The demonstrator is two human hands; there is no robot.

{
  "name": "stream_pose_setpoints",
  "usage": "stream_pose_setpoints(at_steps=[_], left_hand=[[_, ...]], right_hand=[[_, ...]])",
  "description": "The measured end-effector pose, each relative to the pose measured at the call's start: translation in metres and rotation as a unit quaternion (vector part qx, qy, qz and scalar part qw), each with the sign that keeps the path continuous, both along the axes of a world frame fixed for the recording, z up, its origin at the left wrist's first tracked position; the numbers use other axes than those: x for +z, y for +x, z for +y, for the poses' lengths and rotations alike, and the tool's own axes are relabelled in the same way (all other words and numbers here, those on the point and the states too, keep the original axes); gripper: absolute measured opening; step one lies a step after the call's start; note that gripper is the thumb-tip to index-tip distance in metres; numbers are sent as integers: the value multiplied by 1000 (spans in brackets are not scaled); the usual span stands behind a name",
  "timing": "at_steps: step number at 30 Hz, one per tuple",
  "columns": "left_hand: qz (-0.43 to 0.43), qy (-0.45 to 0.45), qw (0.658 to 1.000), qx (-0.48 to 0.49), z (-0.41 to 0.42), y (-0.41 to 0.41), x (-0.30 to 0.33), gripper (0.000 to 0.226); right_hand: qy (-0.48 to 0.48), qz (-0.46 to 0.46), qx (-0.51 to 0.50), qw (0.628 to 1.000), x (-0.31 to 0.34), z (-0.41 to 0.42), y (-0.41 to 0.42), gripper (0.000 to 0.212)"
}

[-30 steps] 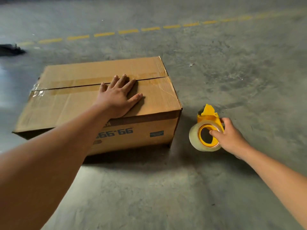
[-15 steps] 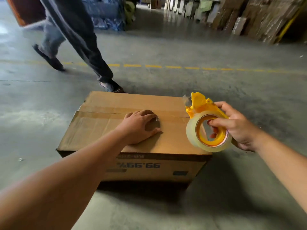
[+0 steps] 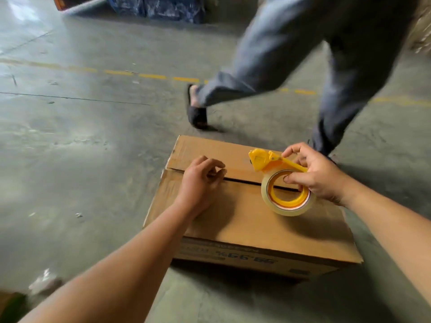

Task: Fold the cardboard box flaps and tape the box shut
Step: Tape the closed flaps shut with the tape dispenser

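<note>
Head view: cardboard box point(image 3: 245, 220) sits on the concrete floor point(image 3: 81, 148), flaps folded down, a dark seam gap between them
Right hand point(image 3: 314, 176): fingers curled round the tape dispenser point(image 3: 283, 183), held over the seam
Left hand point(image 3: 200, 183): loosely curled, holding nothing, resting on the near flap
Advice: press the flaps level, start the tape at the box end, run it along the seam
Box look: brown, creased, print on the front side
</note>
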State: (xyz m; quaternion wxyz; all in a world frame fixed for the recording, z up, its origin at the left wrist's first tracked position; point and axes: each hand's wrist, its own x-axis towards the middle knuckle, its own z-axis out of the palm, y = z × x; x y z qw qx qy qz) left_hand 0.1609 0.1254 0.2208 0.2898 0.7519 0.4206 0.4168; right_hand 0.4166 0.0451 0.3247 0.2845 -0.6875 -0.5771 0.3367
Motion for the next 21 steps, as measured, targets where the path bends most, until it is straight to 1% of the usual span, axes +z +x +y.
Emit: stream_pose_setpoints(at_steps=[2,4,6,9,10,12,14,16,18,21], left_hand=[[-34,-41,998,20,-2,-2,6,11],[-54,-119,991,20,2,-3,10,16],[-58,-179,982,23,11,-2,10,21],[-38,-243,969,17,24,1,12,25],[-43,-263,964,6,27,0,12,28],[-88,-315,944,-35,29,-5,18,41],[-139,-376,913,-77,30,-11,26,56],[-150,-410,894,-101,32,-13,31,65],[-152,-423,886,-111,32,-11,34,62],[-167,-432,879,-113,31,-10,33,47]], right_hand=[[0,-11,12,1000,7,7,-14,49],[1,-41,28,999,13,14,-25,50],[5,-91,47,995,17,21,-30,52],[15,-175,82,981,15,30,-30,55],[19,-196,92,976,13,34,-29,56],[17,-220,113,969,14,39,-29,55],[14,-232,124,965,16,43,-29,56],[19,-238,134,962,19,48,-33,57],[31,-245,150,957,21,52,-35,58],[42,-260,172,949,21,58,-35,60]])
